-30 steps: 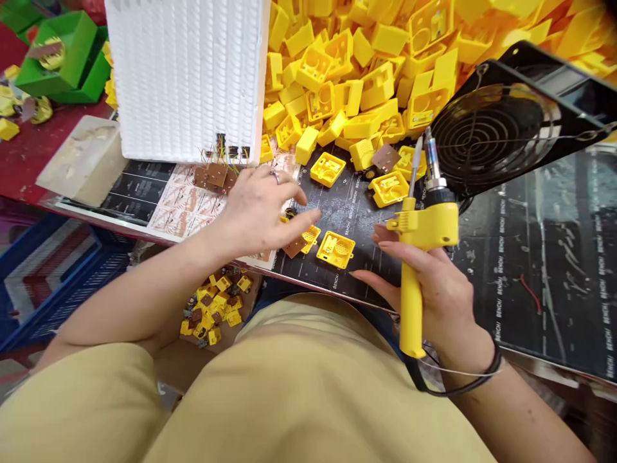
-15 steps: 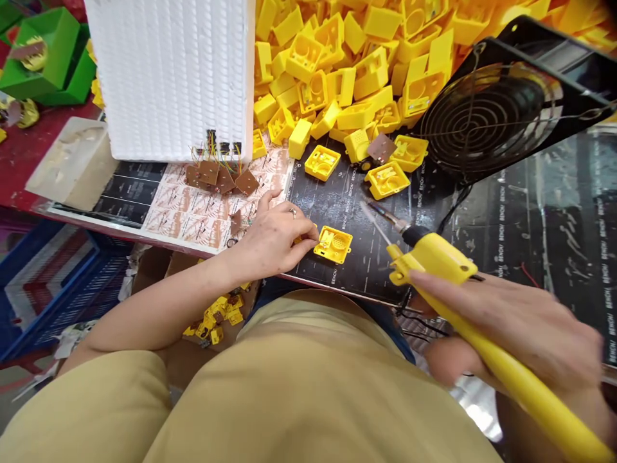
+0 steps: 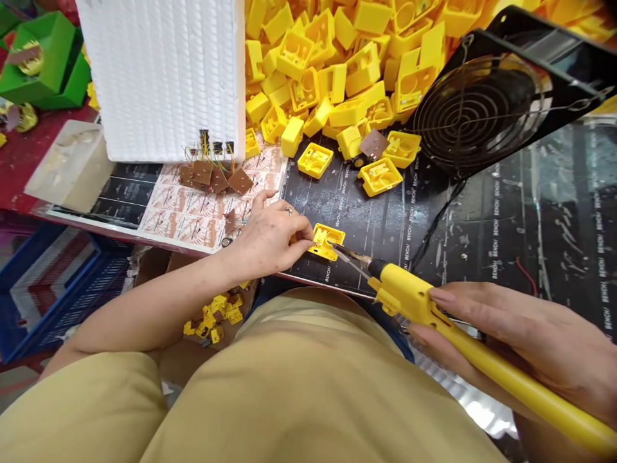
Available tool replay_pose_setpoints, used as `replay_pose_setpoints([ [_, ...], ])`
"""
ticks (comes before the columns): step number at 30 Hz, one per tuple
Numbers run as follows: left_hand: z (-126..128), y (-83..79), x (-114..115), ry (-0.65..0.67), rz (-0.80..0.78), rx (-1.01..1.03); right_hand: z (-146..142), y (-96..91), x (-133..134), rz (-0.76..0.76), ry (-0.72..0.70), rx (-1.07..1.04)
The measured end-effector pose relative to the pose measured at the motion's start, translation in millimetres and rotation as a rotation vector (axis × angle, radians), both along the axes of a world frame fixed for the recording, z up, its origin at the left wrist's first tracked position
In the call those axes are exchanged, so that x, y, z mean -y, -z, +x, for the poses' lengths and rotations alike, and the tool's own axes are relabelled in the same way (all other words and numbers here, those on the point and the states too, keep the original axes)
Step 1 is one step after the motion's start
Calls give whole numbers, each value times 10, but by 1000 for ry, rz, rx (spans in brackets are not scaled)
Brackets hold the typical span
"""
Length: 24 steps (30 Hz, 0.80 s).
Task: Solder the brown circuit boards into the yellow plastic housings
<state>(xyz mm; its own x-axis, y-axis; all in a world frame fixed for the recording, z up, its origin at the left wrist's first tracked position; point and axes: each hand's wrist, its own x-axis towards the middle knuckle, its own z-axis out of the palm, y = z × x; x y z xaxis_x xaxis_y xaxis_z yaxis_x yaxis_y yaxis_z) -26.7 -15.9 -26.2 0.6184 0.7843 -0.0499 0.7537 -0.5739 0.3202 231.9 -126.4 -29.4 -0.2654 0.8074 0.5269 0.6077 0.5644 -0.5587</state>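
My left hand [image 3: 272,235] rests on the bench with thumb and index finger pinched at the left edge of a small yellow plastic casing [image 3: 332,251]. The casing lies open side up, its moulded compartments showing. In my right hand [image 3: 525,347] is a yellow soldering iron [image 3: 409,296] with a thin feed tube beside its tip. The metal tip reaches into the casing from the right; whether it touches the inside I cannot tell. Just left of my left hand are brown circuit boards [image 3: 201,172] with thin coloured wires.
A heap of yellow casings [image 3: 351,71] fills the back, with several loose ones in front. A black fan [image 3: 482,116] stands back right. A white foam block [image 3: 164,77] stands behind the boards. Left are a translucent box [image 3: 72,164], green trays [image 3: 41,54] and a blue crate [image 3: 29,308].
My right hand has brought the soldering iron left and down, so its tip has come to the casing. My left hand stays pinched at the casing's edge. The view has shifted slightly.
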Motion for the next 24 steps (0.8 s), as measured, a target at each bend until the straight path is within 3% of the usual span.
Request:
replay_pose_setpoints([
  [4,14,-11,9,-11,-6,-27,93,102,-41,63,-149,-14],
  [8,19,-29,-13,-3,12,-3,79,90,-41,16,-154,-25],
  [13,50,-13,-121,-64,39,46,5,92,-74,62,-26,-7],
  [24,117,20,-205,8,2,-75,-64,155,-198,164,-127,50],
])
